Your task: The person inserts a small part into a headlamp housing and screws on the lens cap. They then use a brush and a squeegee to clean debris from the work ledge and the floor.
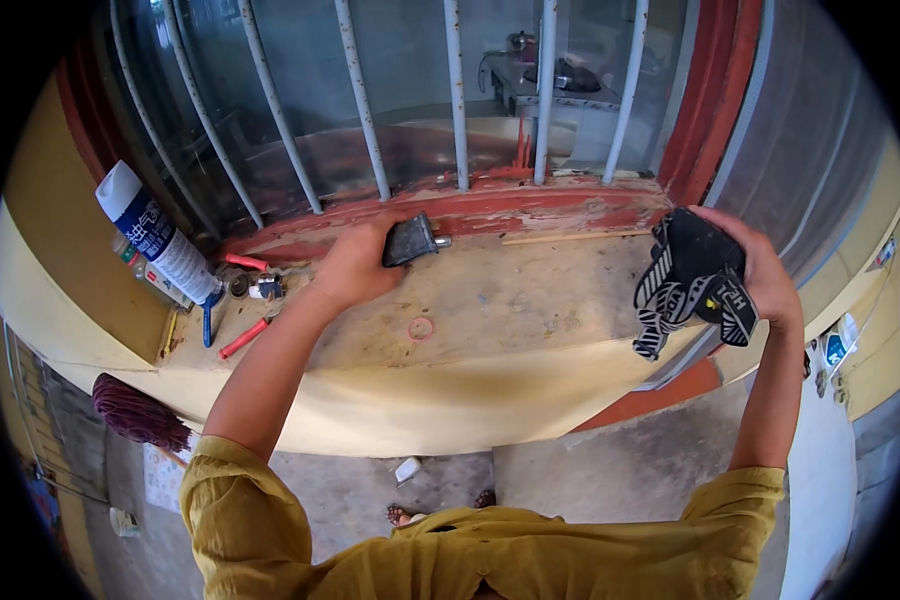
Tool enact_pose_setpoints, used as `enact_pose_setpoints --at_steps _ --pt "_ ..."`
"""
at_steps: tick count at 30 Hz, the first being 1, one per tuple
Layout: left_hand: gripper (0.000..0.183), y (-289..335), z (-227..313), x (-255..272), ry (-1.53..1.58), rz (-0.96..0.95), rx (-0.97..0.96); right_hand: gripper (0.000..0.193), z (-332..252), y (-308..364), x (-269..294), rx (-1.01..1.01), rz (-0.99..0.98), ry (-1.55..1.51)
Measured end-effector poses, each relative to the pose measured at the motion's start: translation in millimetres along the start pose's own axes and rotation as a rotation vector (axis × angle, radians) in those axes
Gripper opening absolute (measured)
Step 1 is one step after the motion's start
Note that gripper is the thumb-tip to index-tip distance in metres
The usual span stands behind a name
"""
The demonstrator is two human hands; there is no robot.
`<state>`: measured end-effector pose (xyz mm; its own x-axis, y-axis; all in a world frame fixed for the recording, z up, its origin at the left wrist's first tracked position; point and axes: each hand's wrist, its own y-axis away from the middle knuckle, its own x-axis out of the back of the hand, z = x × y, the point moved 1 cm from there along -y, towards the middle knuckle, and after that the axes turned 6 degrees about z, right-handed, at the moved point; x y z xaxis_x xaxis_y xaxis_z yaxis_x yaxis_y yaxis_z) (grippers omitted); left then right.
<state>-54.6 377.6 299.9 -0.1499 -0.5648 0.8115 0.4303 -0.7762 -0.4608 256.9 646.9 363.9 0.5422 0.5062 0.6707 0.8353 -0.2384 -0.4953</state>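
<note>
My left hand [355, 262] is closed on a dark grey, block-shaped piece [408, 240] with a short metal stub at its right end. It is over the window sill [530, 300], close to the red frame. At the sill's right end my right hand [765, 270] grips a black strapped thing that looks like a headlamp [705, 250]. Its black-and-white patterned elastic bands [660, 300] hang in loops, and its far side is hidden. Between the hands lie a pinkish ring [421, 329] and, along the frame, a thin wooden stick [575, 237].
At the sill's left stand a blue-and-white spray can [160, 240] and a bottle behind it. Red-handled tools [243, 338], a blue-handled tool [207, 325] and small dark parts [265, 287] lie nearby. Vertical metal bars [363, 100] cross the window. A purple mop head [140, 410] is below left.
</note>
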Motion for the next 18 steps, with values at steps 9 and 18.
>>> enact_pose_setpoints --at_steps 9,18 --pt "0.049 -13.0 14.4 -6.4 -0.152 -0.129 -0.001 0.066 -6.3 -35.0 -28.5 0.129 -0.157 0.209" --pt "0.045 9.9 7.4 45.5 -0.012 0.169 0.104 0.064 -43.9 -55.4 -74.4 0.233 -0.3 0.407"
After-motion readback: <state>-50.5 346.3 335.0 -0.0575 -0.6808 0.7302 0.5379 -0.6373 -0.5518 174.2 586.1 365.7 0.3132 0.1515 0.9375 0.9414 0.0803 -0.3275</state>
